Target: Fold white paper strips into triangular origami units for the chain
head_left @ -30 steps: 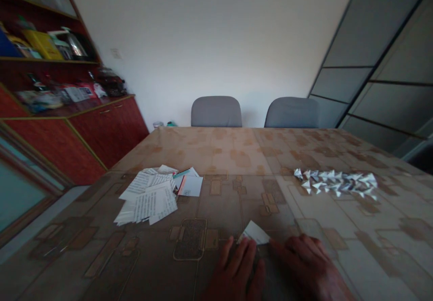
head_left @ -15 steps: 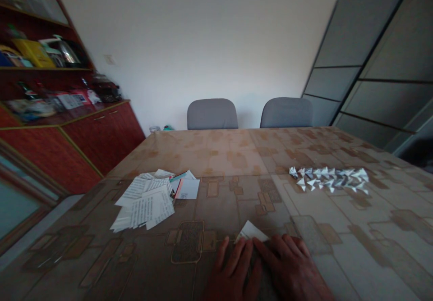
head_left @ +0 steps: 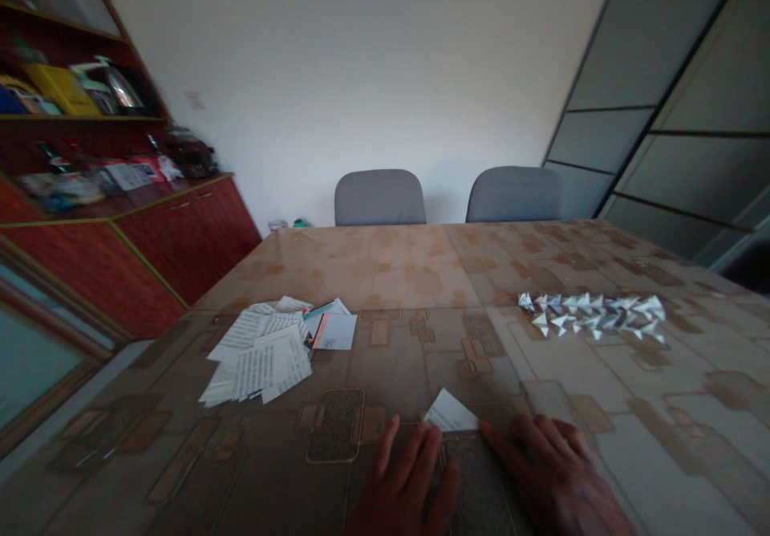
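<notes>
A small folded piece of white paper, triangular in outline and faintly printed, lies on the table near its front edge. My left hand rests with spread fingers, its fingertips on the paper's left corner. At the right corner, the outstretched index finger of my right hand presses down while its other fingers are bent and partly hidden. Farther left is a loose pile of printed paper pieces, with a few coloured cards at its right side. Rows of small pointed folded-paper pieces stand at the right.
The patterned tablecloth covers the whole table. Two grey chairs stand behind the far edge, against the wall. A red wooden cabinet with a kettle and other goods is at the left, and a grey sliding-door wardrobe at the right.
My right hand has slid rightward along the paper's near edge to its right corner, away from my left hand. More of the paper now shows. The view has shifted slightly.
</notes>
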Motion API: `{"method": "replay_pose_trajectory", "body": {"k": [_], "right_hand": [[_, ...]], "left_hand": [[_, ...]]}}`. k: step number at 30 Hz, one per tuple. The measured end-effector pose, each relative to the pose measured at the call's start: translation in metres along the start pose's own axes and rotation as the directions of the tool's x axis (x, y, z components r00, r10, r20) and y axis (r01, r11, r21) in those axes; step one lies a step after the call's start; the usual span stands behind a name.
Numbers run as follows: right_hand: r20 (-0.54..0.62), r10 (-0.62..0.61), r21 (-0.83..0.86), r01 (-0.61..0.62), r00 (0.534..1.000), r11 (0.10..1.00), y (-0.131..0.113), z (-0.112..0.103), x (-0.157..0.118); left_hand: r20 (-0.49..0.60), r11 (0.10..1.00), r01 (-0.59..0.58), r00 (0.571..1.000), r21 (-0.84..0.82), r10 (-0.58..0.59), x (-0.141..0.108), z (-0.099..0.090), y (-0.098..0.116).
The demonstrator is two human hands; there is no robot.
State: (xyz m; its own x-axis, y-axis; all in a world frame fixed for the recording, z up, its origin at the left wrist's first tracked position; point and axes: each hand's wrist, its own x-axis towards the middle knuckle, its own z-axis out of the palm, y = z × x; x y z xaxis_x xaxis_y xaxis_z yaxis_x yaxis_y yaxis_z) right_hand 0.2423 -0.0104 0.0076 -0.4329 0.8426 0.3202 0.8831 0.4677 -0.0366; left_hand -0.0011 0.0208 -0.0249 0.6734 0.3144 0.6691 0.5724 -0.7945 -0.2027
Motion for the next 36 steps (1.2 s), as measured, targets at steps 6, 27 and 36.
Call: {"method": "replay_pose_trajectory", "body": {"k": [6, 27, 36], "right_hand": [[-0.216, 0.119, 0.126, -0.093, 0.969, 0.988, 0.007, -0.011, 0.005], [-0.042, -0.069, 0.187, 0.075, 0.997, 0.98, -0.004, 0.002, 0.045], [-0.054, -0.119, 0.134, 0.125, 0.991, 0.983, 0.012, 0.005, 0.081]], "left_hand": [[0.02, 1.0, -0.015, 1.0, 0.005, 0.015, -0.002, -0.002, -0.002], [0.25, 0.977, 0.153, 0.962, -0.147, -0.113, 0.023, -0.006, -0.029], [0.281, 0.988, 0.128, 0.954, -0.084, -0.1, 0.027, 0.006, -0.044]]}}
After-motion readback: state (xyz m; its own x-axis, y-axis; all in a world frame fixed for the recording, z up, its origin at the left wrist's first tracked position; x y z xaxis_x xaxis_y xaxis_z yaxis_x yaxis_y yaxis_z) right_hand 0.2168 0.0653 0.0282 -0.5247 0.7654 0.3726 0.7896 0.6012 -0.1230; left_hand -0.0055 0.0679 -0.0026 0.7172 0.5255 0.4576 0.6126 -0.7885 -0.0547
